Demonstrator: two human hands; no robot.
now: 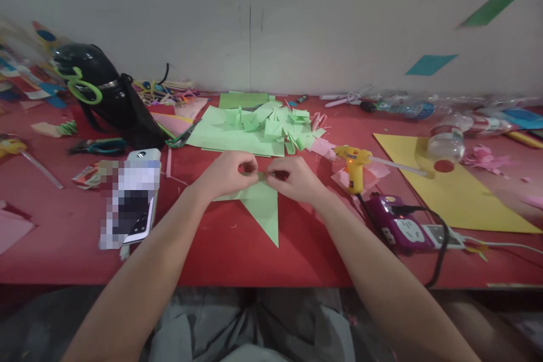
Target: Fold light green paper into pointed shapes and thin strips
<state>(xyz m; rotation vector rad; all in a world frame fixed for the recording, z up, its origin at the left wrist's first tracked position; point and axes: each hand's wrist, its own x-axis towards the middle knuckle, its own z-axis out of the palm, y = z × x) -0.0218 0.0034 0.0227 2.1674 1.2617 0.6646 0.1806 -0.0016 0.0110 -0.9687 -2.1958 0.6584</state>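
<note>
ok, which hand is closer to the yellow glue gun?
Right. The right hand sits just left of the yellow glue gun; the left hand is farther left, beyond the right hand.

Both forearms bare, no sleeves, no watch or rings visible; grey fabric trousers on lap.

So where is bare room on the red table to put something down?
Bare red table lies left of the phone, and in front between the green paper and the near edge. Crowded: green scraps behind the hands, and glue gun with power strip on the right.
</note>
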